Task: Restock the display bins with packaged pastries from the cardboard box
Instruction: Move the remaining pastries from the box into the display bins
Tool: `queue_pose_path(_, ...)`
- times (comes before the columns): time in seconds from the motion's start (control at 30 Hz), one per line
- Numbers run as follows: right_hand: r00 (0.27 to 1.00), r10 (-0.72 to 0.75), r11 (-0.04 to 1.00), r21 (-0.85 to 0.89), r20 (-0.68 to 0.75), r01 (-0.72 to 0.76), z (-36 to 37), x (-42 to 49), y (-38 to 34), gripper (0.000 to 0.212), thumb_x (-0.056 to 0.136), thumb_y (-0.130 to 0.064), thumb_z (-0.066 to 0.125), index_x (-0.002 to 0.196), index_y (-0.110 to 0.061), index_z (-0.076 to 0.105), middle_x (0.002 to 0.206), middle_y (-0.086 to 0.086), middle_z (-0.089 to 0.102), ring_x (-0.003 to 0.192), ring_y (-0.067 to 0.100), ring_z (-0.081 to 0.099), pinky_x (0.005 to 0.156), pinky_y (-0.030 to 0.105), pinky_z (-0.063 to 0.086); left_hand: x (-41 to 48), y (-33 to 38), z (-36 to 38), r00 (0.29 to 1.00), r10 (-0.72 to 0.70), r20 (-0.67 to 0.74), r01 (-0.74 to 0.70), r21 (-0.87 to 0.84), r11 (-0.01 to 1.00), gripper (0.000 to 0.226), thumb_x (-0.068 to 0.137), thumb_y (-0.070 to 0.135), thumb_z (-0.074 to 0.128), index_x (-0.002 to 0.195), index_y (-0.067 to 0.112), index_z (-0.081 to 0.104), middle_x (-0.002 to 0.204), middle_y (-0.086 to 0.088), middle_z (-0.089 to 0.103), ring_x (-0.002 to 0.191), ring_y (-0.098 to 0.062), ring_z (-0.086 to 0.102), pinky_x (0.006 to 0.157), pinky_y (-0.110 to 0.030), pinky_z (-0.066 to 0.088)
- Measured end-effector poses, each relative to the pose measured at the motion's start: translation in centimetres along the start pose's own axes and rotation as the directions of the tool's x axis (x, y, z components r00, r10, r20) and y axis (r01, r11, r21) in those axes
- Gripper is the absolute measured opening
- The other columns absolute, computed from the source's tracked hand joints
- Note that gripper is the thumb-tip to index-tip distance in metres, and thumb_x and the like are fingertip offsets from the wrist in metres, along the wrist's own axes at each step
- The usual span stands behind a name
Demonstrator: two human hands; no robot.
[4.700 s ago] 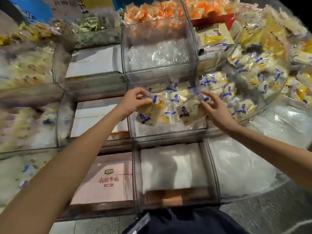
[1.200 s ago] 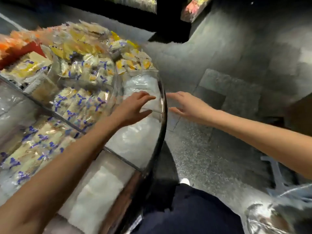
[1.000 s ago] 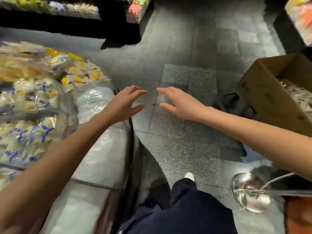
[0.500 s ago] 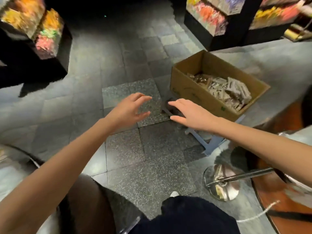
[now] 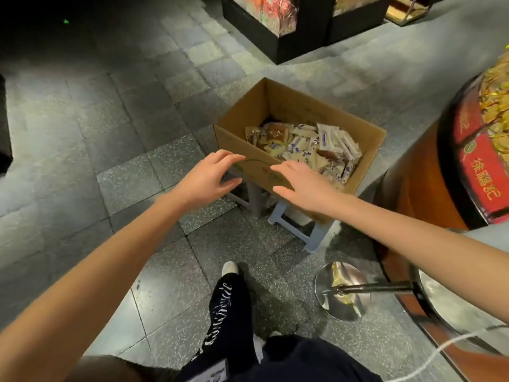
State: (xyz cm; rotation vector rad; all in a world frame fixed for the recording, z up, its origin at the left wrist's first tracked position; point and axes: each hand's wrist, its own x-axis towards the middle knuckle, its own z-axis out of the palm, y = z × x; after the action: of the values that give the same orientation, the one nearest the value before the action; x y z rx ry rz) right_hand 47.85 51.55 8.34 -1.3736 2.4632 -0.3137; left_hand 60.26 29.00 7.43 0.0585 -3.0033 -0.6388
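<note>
Dark trousers (image 5: 228, 307) with white lettering fill the near edge, a white shoe toe (image 5: 230, 267) set on the speckled grey floor tiles (image 5: 124, 175), and a shiny steel post base (image 5: 341, 290) sits near right. Both bare arms are stretched forward. The left hand (image 5: 209, 180) is empty, fingers spread and gently curved, in front of the near left corner of the cardboard box (image 5: 303, 108). The right hand (image 5: 300, 186) is empty too, palm down, fingers relaxed, over the box's near wall; whether it touches the card, I can't tell. The box is open-topped and perched on a pale plastic stool (image 5: 316, 235), with the packaged pastries (image 5: 316, 150) heaped low inside it. To the right stands a round display stand with a red panel (image 5: 473, 166), and far back are black display units (image 5: 303, 28).
</note>
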Motion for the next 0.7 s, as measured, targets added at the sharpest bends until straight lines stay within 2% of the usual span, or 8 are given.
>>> queue_pose_path(0.13,0.997,0.054,0.998,-0.016,0.06,-0.054,0.7,4.5,2.4,0.057,0.101,-0.037,0.047,0.152,-0.021,0.027,0.149,0.003,0.036,0.135,0.021,0.036,0.106,0.035,0.035,5.8,-4.1,0.6,0.996,0.059,0.066,-0.058,-0.006,0.998,0.053,0.096,0.034,0.058,0.145,0.02,0.042,0.137,-0.004,0.047,0.125,-0.021,0.045,0.104,-0.033,0.039)
queue_pose_path(0.27,0.983,0.173,0.983,0.048,0.064,-0.177,0.2,9.2,4.1,0.057,0.101,-0.037,0.046,0.152,-0.02,0.027,0.15,0.003,0.036,0.136,0.022,0.036,0.107,0.037,0.039,12.1,-8.5,-0.2,0.982,0.096,0.161,-0.095,-0.013,0.995,0.053,0.097,0.038,0.055,0.145,0.022,0.04,0.139,-0.003,0.046,0.127,-0.021,0.044,0.105,-0.036,0.039)
queue_pose_path(0.4,0.96,0.268,0.958,0.081,0.08,-0.274,-0.3,13.3,5.9,0.057,0.102,-0.038,0.045,0.153,-0.021,0.027,0.155,0.003,0.03,0.141,0.022,0.03,0.112,0.037,0.033,18.2,-12.3,-1.0,0.962,0.148,0.228,-0.148,-0.017,0.989,0.051,0.097,0.039,0.054,0.145,0.023,0.041,0.139,-0.001,0.046,0.127,-0.018,0.043,0.105,-0.035,0.039)
queue_pose_path(0.53,0.937,0.336,0.93,0.123,0.094,-0.346,0.1,16.5,7.8,0.057,0.102,-0.039,0.044,0.153,-0.023,0.026,0.157,0.002,0.027,0.142,0.021,0.029,0.114,0.036,0.031,23.4,-14.5,-0.7,0.955,0.143,0.26,-0.138,-0.039,0.99,0.049,0.098,0.039,0.052,0.144,0.026,0.041,0.14,0.002,0.045,0.129,-0.016,0.042,0.107,-0.035,0.039)
queue_pose_path(0.7,0.913,0.389,0.898,0.168,0.124,-0.406,0.5,19.7,10.9,0.056,0.102,-0.037,0.045,0.153,-0.02,0.028,0.152,0.003,0.033,0.138,0.021,0.035,0.112,0.036,0.035,29.2,-16.2,1.4,0.923,0.187,0.338,-0.175,-0.063,0.982,0.049,0.099,0.033,0.054,0.145,0.024,0.042,0.14,0.0,0.045,0.13,-0.019,0.042,0.106,-0.034,0.036)
